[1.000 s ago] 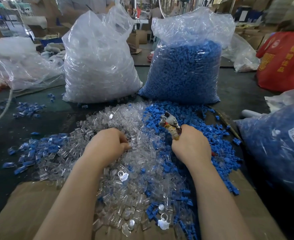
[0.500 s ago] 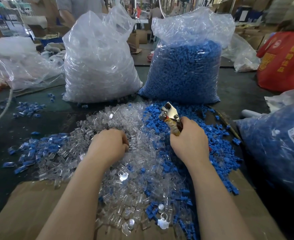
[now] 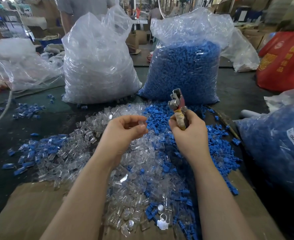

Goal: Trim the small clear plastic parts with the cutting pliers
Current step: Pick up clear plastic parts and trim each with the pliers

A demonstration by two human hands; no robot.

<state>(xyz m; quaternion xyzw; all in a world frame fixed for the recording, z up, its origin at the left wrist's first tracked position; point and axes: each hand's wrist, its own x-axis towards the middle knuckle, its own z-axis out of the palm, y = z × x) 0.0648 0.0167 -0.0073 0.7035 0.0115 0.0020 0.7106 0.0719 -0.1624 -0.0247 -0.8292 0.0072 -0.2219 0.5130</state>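
Cardboard nearest, at 7 o'clock. Above mixed pile: left hand pinched a clear part; right hand at 3 o'clock gripped pliers, tip pointed up. Bags stood at 12 o'clock.

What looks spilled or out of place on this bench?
Blue parts and clear parts lie mixed in one loose heap instead of sorted like the bags behind. A few blue strays sit apart at far left.

Left hand raised, fingers curled, right hand fisted upright
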